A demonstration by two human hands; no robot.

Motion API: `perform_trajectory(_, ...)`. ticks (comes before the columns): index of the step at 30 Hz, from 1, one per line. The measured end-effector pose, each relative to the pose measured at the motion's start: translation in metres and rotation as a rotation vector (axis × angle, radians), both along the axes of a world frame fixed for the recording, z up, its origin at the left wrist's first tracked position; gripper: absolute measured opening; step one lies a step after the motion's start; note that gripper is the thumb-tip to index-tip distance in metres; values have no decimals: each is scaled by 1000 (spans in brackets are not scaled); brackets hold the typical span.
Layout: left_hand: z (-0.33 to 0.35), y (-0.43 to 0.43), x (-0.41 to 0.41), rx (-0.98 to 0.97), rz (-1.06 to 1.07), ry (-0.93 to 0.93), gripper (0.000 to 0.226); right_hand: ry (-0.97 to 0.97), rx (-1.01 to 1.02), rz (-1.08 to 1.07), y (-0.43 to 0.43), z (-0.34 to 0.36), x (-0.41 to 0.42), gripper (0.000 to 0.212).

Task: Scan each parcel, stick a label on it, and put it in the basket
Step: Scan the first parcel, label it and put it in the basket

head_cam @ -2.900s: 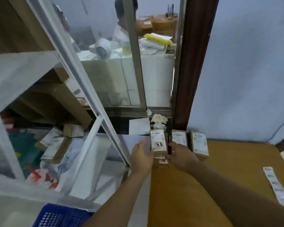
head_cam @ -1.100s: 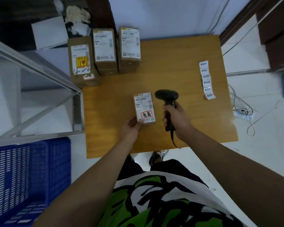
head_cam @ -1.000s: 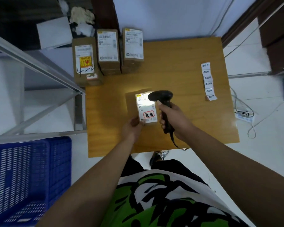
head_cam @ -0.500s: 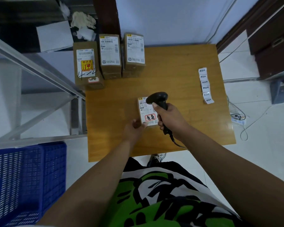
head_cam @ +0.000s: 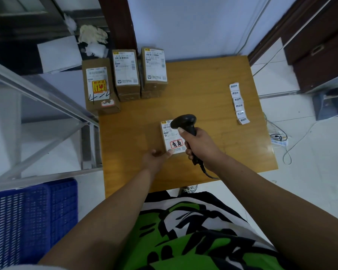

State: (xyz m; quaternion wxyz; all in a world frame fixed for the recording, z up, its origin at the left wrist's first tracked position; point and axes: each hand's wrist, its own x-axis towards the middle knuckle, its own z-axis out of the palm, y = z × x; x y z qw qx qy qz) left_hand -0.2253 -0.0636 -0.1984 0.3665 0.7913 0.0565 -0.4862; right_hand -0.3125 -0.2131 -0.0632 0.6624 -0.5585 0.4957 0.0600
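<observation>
A small parcel [head_cam: 171, 136] with a white shipping label and a red stamp lies flat on the wooden table [head_cam: 213, 106]. My left hand [head_cam: 156, 159] pinches its near corner. My right hand [head_cam: 200, 146] grips a black barcode scanner [head_cam: 184, 122], whose head hangs over the parcel's upper right part. A strip of white labels [head_cam: 239, 103] lies at the table's right edge. The blue basket [head_cam: 27, 221] stands on the floor at the lower left.
Three more cardboard parcels [head_cam: 100, 85] [head_cam: 126, 72] [head_cam: 154, 68] stand in a row at the table's far left. A metal shelf frame [head_cam: 47, 98] runs along the left. The scanner cable [head_cam: 209, 173] drops off the near edge. Cables and a power strip [head_cam: 279, 138] lie on the right floor.
The parcel came from the far row to the table's middle. The scanner moved left over it and flashed a light on the label; the light is off now.
</observation>
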Motion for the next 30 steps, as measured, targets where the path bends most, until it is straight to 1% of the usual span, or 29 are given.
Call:
perform_trajectory(1,5,-1,0,-4,7,12,101,1,0,7,-1,-1,-3,39)
perform_trajectory(4,23,-10,0,33,-20,3,71,42,-37,35,-7,-8,-15,41)
perform_trajectory(5,24,-13,0,44,-31,-14,68,71,-76,48,-11,-11,-19,40)
perform_trajectory(8,34,-20,0,26,-141,-101,71,149,-257,120,-25,-30,-34,37)
perform_trajectory(10,37,-24,-2,-15,-204,-158,68,203,-400,225,-37,-46,-48,40)
perform_trajectory(12,39,-28,-3,-35,-205,-190,65,276,-486,330,-49,-61,-61,44)
perform_trajectory(14,41,-35,-5,-19,-182,-238,59,315,-516,385,-60,-73,-69,48)
perform_trajectory(16,44,-43,-10,-14,-147,-318,45,336,-546,431,-70,-84,-75,49)
perform_trajectory(18,51,-51,-17,-29,-149,-395,37,359,-588,491,-77,-94,-81,52)
perform_trajectory(21,56,-67,-30,-87,-212,-453,34,373,-644,566,-89,-106,-93,60)
perform_trajectory(24,64,-94,-50,-171,-286,-444,32,312,-656,599,-103,-110,-105,60)
perform_trajectory(26,70,-115,-66,-199,-356,-412,29,277,-650,527,-120,-109,-113,55)
perform_trajectory(29,74,-152,-90,-218,-436,-345,25,279,-655,185,-160,-110,-127,38)
perform_trajectory(30,74,-163,-97,-225,-443,-308,23,296,-651,75,-176,-112,-130,36)
